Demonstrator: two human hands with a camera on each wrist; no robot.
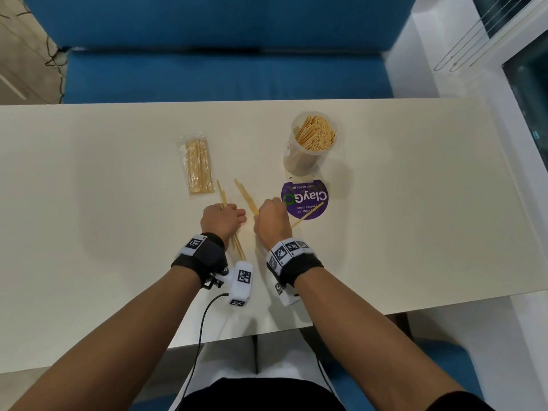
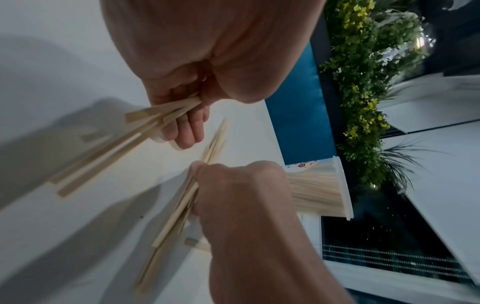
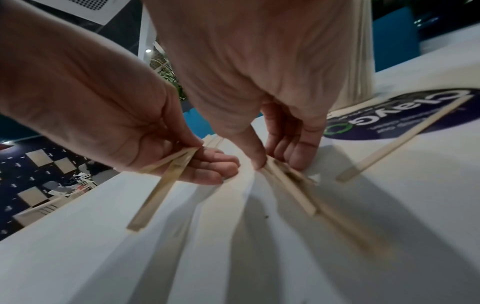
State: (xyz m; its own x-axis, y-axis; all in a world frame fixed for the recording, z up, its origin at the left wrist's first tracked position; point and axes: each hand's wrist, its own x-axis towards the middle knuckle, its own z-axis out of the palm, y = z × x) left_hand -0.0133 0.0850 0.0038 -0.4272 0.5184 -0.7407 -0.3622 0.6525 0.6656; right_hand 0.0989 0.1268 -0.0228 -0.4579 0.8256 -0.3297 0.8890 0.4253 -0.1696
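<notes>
Thin wooden sticks are split into two small bundles on the white table (image 1: 415,203). My left hand (image 1: 223,218) grips one bundle (image 1: 221,195), whose ends stick out past both sides of the fist. In the right wrist view those sticks (image 3: 158,191) slant down from the left hand (image 3: 202,164) towards the table. My right hand (image 1: 270,216) pinches the other bundle (image 1: 245,194); its thumb and fingertips (image 3: 298,156) press these sticks (image 3: 288,181) against the tabletop. One loose stick (image 1: 307,216) lies across a purple round sticker (image 1: 311,200).
A clear plastic cup (image 1: 311,143) packed with upright sticks stands behind the sticker. A sealed clear packet of sticks (image 1: 197,167) lies to the left of the hands. A blue sofa (image 1: 225,72) runs along the table's far edge.
</notes>
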